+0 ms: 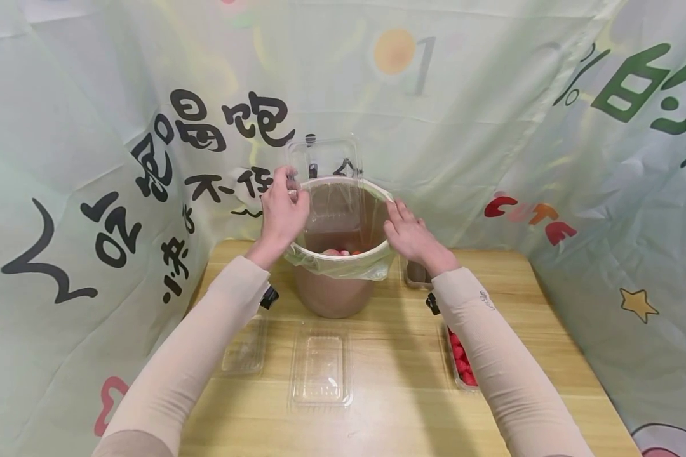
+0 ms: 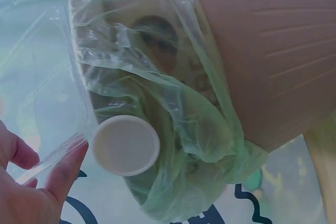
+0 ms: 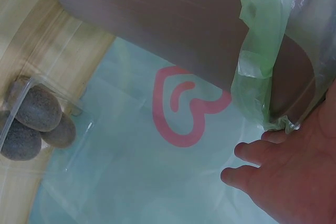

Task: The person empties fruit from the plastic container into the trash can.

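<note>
A clear plastic clamshell box [image 1: 333,212] stands upright at the mouth of a pinkish-brown bin [image 1: 334,295], its upper part above the rim. My left hand [image 1: 284,206] pinches its left edge between thumb and fingers; the left wrist view shows the thin clear edge [image 2: 52,158] in that pinch. A pale green bag [image 1: 371,270] lines the bin and folds over its rim. My right hand [image 1: 413,238] rests on the right side of the rim, fingers extended against the bag. Small red and pale pieces [image 1: 343,252] lie inside the bin.
An empty clear box [image 1: 321,368] lies before the bin, another clear box [image 1: 244,346] to its left. At right are a tray of red pieces [image 1: 462,362], partly behind my sleeve, and a tray of brown egg-shaped fruits [image 3: 39,108]. Printed cloth [image 1: 463,127] hangs around the table.
</note>
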Demonstrator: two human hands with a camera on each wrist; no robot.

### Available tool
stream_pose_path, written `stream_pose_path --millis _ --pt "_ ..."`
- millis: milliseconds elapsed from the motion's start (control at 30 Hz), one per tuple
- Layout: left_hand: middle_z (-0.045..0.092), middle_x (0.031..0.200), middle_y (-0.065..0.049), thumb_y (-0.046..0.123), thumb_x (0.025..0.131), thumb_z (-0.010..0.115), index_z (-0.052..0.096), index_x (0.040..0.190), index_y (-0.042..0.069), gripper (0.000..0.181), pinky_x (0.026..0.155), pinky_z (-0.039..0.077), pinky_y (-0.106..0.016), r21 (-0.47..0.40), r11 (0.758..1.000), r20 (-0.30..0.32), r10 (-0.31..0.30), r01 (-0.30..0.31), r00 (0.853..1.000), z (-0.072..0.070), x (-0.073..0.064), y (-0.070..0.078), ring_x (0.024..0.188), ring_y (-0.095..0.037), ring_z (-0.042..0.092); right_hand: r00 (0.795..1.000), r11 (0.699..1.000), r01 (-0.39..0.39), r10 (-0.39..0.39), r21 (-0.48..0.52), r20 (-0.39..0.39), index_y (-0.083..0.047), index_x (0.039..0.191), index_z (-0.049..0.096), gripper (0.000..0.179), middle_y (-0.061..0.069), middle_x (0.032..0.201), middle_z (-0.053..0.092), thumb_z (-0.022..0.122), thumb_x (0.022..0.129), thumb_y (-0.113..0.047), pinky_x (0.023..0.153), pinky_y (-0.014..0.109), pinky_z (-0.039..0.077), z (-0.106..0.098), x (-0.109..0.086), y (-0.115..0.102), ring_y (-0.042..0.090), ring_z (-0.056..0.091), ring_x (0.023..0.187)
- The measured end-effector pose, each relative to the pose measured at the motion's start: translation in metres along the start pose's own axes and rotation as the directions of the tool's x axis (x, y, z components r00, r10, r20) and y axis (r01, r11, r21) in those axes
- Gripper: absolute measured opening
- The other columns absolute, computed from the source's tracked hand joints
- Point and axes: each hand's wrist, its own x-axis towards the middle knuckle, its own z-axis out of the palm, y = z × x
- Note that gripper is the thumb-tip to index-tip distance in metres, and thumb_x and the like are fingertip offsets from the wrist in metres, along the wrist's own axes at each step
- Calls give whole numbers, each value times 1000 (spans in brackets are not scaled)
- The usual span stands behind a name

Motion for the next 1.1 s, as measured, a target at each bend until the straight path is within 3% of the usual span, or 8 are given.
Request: stream_pose_path --millis 267,600,933,1100 --pt "72 99 -14 9 90 59 58 123 4 34 78 58 -45 51 998 31 -35 34 999 -3 -5 7 84 -28 71 1000 1000 -6 6 1 1 -8 170 -1 71 22 177 -2 13 108 -40 131 67 6 0 0 0 40 4 165" --pt "74 90 -13 8 89 61 61 122 1 34 76 58 -45 57 998 65 -8 4 998 -8 -15 15 73 -28 71 1000 1000 -5 5 2 -2 -8 170 -2 71 22 177 -3 12 109 -42 131 67 5 1 0 0 41 3 165" --pt "74 89 -14 8 88 60 63 120 1 33 72 60 -42 62 998 151 -19 10 988 -12 -34 29 74 -27 73 1000 1000 -4 4 5 6 -9 169 -5 70 21 177 -6 12 110 -42 130 66 2 1 -1 0 42 1 164" --pt "75 87 -13 8 86 59 65 117 1 32 73 60 -41 57 998 147 0 -8 989 -13 -40 32 75 -26 74 1000 1000 0 0 10 4 -8 169 -4 70 21 177 -6 13 110 -41 131 67 3 0 -1 -1 41 1 165"
